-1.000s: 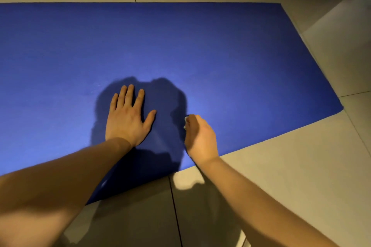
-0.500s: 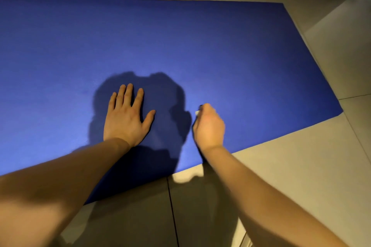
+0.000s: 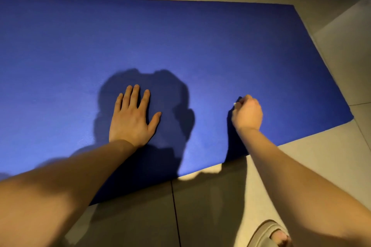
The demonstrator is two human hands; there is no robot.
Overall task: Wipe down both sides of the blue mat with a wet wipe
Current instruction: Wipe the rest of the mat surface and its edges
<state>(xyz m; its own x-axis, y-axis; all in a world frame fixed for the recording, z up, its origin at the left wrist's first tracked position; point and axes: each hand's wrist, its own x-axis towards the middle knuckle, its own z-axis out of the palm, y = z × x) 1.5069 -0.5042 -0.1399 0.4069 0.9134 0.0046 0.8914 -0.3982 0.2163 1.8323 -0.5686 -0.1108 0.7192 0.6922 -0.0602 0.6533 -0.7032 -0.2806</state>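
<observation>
The blue mat point(image 3: 200, 42) lies flat on the tiled floor and fills most of the view. My left hand point(image 3: 132, 118) rests palm down on it near its front edge, fingers straight and spread. To the right, my right hand point(image 3: 247, 113) is curled into a fist on the mat and grips a white wet wipe point(image 3: 234, 104), of which only a small corner shows at the fingers. The rest of the wipe is hidden inside the fist.
Pale floor tiles point(image 3: 313, 166) surround the mat in front, behind and to the right. A foot in a light slipper point(image 3: 269, 234) stands at the bottom right. My head's shadow falls on the mat around the left hand.
My right hand with the wipe has slid to the right across the mat, away from the left hand. The left hand has stayed pressed in place.
</observation>
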